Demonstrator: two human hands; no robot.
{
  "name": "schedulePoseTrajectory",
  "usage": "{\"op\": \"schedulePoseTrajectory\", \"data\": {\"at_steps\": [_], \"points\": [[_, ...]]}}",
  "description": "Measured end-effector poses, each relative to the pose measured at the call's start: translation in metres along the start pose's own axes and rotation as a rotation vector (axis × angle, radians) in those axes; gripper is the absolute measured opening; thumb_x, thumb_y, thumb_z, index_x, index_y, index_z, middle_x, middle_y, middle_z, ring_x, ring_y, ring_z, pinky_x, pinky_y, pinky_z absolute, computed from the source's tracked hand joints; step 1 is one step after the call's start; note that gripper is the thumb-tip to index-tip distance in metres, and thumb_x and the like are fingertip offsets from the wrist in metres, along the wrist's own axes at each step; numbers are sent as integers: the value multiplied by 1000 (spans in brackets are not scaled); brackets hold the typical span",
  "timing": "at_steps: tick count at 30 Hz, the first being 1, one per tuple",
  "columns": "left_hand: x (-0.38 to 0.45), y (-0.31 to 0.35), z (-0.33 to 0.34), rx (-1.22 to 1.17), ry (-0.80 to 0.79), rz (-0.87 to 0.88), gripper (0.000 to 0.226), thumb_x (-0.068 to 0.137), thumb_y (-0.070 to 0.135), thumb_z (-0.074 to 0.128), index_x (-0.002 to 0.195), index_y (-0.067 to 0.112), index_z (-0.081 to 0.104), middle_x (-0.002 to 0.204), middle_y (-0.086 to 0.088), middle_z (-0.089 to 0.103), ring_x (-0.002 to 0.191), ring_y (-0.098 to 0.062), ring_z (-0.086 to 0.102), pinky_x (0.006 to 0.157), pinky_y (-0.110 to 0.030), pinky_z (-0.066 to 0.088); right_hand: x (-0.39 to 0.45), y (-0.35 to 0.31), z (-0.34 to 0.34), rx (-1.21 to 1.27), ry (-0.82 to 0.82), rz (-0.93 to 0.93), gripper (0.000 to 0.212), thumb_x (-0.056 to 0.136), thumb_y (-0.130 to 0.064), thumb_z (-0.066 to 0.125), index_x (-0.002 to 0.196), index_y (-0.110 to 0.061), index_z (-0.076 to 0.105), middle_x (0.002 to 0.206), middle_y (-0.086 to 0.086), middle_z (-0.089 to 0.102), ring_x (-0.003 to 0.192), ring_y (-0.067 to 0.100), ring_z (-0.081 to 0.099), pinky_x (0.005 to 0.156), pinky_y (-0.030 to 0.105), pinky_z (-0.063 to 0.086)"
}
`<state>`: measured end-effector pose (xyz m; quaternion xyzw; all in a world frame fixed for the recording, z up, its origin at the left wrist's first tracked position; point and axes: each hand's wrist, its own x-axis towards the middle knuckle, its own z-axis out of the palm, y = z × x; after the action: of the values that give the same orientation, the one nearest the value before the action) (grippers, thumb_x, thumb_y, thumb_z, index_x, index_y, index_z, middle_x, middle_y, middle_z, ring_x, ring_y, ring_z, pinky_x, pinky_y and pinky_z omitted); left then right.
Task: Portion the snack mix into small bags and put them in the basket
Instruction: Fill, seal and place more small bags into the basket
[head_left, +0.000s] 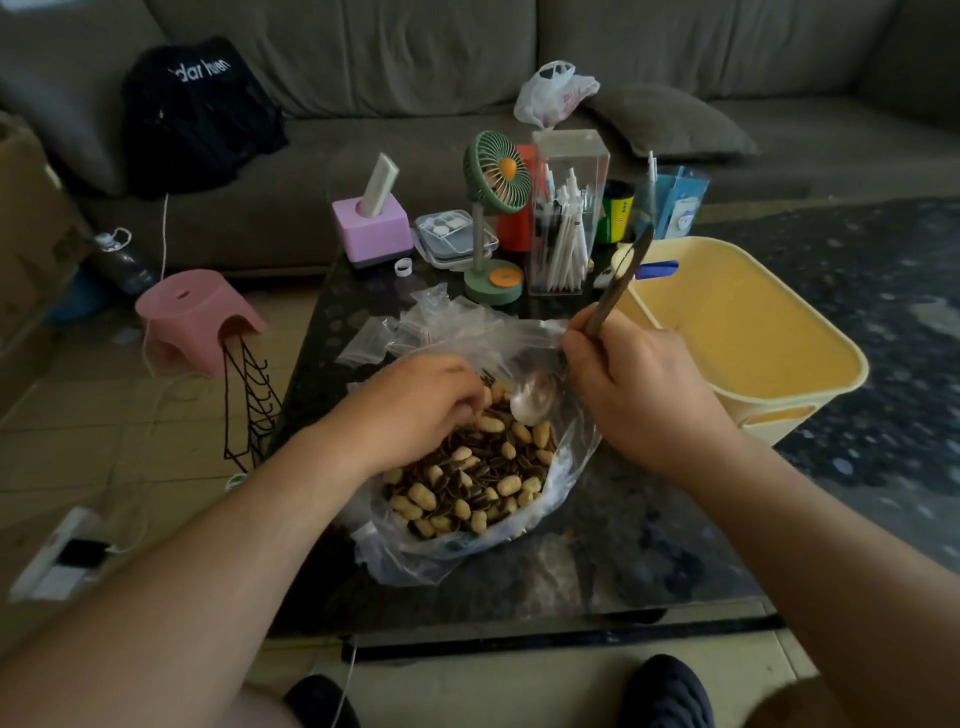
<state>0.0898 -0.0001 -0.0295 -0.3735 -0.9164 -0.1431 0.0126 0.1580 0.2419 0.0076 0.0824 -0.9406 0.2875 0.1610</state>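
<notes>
Snack mix (470, 480) of peanuts and sunflower seeds fills open clear bag (566, 470) on table (649, 545). Left hand (415, 410): fingers curled into mix, contents unclear. Right hand (631, 387) grips spoon (535, 400) handle, bowl above mix. Small bags (415, 325) beyond; yellow basket (737, 332) right.

You're in a home living room, by the look of it: a grey sofa (415, 67) behind a dark coffee table (649, 519) (crowded with a desk fan (496, 179) and pens (563, 239)), pink stool (195, 317) alongside.
</notes>
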Motion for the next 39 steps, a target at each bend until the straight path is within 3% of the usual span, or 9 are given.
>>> {"op": "schedulePoseTrajectory", "data": {"at_steps": [4,7,10,12,15,19,25,32,39], "points": [[-7,-6,-13,-119,133,-18,8,93,24,77,97,31,79,123,25,66,118,1,60,108,-31,48,-1,-4,-4,-1,-36,29,23,108,-40,46,99,-24,59,73,-9,62,64,4,58,60,31,47],[-14,-3,-19,-364,276,-94,16,89,14,82,92,29,80,117,24,73,110,2,67,99,-20,52,0,-7,-6,-16,-98,43,26,108,-43,46,87,-30,54,69,-9,61,60,4,57,54,24,42],[-16,-1,-16,-638,307,-202,18,90,2,78,90,21,79,105,16,78,104,-4,72,97,-27,57,0,-10,-2,1,-143,52,27,108,-42,47,82,-33,50,71,-11,60,63,-1,59,53,15,41],[-17,-1,-14,-734,284,-240,21,92,2,76,89,22,77,106,12,78,103,-14,74,99,-39,58,0,-12,2,10,-184,65,21,108,-44,47,94,-31,58,76,-11,63,66,0,61,55,14,45],[-16,0,-13,-607,211,-230,20,98,14,72,92,33,68,103,6,74,98,-18,70,92,-49,59,2,-12,8,19,-186,87,20,107,-45,49,106,-28,59,79,-12,64,68,0,61,53,14,44],[-16,5,-16,-388,181,-104,20,98,14,69,93,31,61,101,13,57,95,-1,57,85,-28,49,2,-17,24,119,-121,112,18,106,-41,54,102,-24,61,80,-11,65,74,3,63,65,24,48],[-24,0,-15,-364,113,-100,16,94,17,75,91,31,68,110,18,56,104,-2,58,93,-25,49,-3,-14,35,209,-141,165,23,106,-44,52,97,-25,62,77,-7,71,68,4,67,66,27,56],[-25,0,-27,-393,154,-205,16,98,21,73,93,35,68,102,16,64,82,-9,60,68,-23,49,-9,-19,36,376,-165,256,16,108,-38,50,97,-31,59,80,-4,73,65,3,71,58,18,54],[-25,-2,-32,-324,124,-97,19,92,20,79,91,37,71,106,20,59,102,-7,60,93,-39,52,-6,-20,27,472,-48,351,18,109,-36,49,99,-26,61,80,1,74,65,10,73,63,32,61]]}}
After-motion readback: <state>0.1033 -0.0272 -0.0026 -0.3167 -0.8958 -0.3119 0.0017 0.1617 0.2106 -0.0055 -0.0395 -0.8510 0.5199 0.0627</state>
